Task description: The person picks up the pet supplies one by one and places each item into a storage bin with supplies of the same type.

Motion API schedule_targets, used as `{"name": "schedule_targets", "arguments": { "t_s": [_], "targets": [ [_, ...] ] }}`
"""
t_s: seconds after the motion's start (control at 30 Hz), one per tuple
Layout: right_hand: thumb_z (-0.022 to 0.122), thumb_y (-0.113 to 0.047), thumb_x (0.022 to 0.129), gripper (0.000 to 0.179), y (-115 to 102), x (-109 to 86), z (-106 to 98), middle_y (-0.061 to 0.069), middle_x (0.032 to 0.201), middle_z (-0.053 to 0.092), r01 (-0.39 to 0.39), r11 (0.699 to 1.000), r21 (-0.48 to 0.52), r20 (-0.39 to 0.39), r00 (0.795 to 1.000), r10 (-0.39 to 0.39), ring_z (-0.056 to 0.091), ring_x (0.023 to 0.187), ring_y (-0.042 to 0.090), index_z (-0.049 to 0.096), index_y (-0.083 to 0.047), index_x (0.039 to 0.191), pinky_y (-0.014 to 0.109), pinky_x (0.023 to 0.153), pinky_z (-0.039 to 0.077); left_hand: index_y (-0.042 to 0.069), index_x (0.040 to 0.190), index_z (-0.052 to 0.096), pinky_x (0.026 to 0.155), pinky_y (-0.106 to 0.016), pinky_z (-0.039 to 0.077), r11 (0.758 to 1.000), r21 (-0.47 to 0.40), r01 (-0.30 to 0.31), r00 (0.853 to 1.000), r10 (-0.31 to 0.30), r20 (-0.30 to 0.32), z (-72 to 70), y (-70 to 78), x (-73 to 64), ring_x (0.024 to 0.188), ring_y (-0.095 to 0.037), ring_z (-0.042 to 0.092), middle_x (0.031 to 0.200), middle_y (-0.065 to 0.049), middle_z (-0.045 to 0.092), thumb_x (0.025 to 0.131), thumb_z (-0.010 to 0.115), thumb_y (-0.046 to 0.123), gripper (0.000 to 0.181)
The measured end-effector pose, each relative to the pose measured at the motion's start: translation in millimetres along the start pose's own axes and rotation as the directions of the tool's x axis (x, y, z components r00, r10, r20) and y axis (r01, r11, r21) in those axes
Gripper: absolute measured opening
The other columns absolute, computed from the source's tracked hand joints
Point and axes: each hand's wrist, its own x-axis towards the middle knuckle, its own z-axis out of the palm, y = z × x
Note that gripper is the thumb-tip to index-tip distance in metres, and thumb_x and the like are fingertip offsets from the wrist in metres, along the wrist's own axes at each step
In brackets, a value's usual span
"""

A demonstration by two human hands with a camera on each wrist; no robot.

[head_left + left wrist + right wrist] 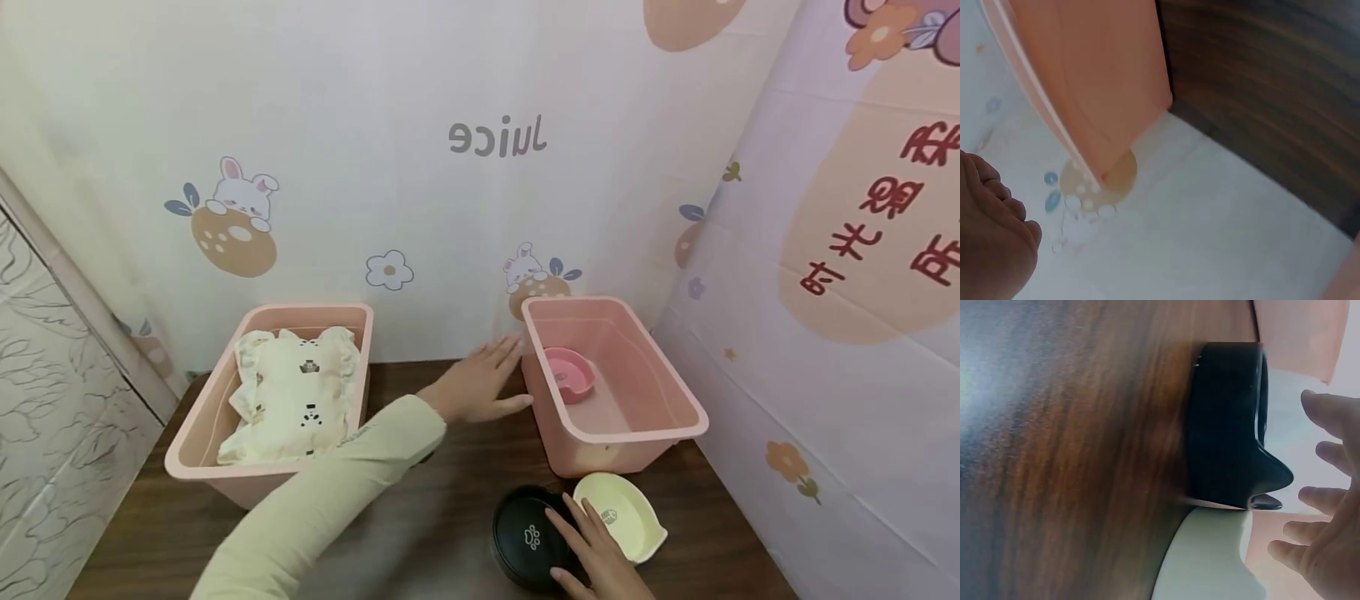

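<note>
My left hand (480, 383) reaches across the table with straight fingers, its fingertips close to the left wall of the right pink bin (626, 435). A small pink bowl (567, 375) lies inside that bin. Lower down, my right hand (600, 558) hovers with spread fingers over a black bowl (521, 542) marked with a paw print and a pale yellow bowl (630, 517) with a pointed lip. In the right wrist view, a gap shows between the fingers and the black bowl (1222, 425), which stands against the pale bowl (1204, 556).
At the left stands another pink bin (217, 472) holding a cream frilled pillow (300, 400) with small animal prints. Both bins stand at the back of the dark wooden table (435, 517), before a patterned wall cloth (390, 192). A second cloth (750, 400) closes off the right side.
</note>
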Motion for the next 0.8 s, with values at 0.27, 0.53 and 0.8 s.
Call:
{"name": "schedule_targets", "arguments": {
  "t_s": [0.27,0.53,0.8],
  "targets": [
    [0.070,-0.033,0.086,0.062,4.2,-1.8,2.4,0.027,0.144,0.040,0.037,0.999,0.028,0.030,0.999,-0.037,0.038,0.123,0.060,0.048,-0.014,0.141,0.072,0.082,0.041,0.006,0.154,0.016,0.119,-0.038,0.014,1.000,0.001,-0.015,1.000,0.015,0.015,18.6,30.2,26.1,0.148,-0.023,0.008,0.161,-0.009,0.012,0.096,0.038,0.058,0.081],
    [0.065,-0.037,0.090,0.061,5.8,-3.1,5.2,0.028,0.145,0.037,0.023,0.997,0.075,0.130,0.991,-0.033,0.035,0.126,0.059,0.046,-0.012,0.143,0.070,0.082,0.042,0.009,0.154,0.014,0.119,-0.038,0.014,0.997,-0.056,0.061,0.998,-0.058,0.038,47.5,37.8,43.2,0.148,-0.022,0.008,0.161,-0.006,0.010,0.095,0.038,0.059,0.081],
    [0.062,-0.041,0.091,0.061,3.5,-1.6,8.4,0.026,0.143,0.040,0.080,0.997,0.004,0.159,0.984,-0.080,0.039,0.125,0.055,0.045,-0.015,0.143,0.067,0.079,0.045,0.009,0.154,0.015,0.119,-0.037,0.014,0.994,-0.067,0.085,0.994,-0.080,0.068,52.6,47.1,51.7,0.148,-0.022,0.008,0.161,-0.006,0.011,0.096,0.040,0.055,0.079]
  ]
}}
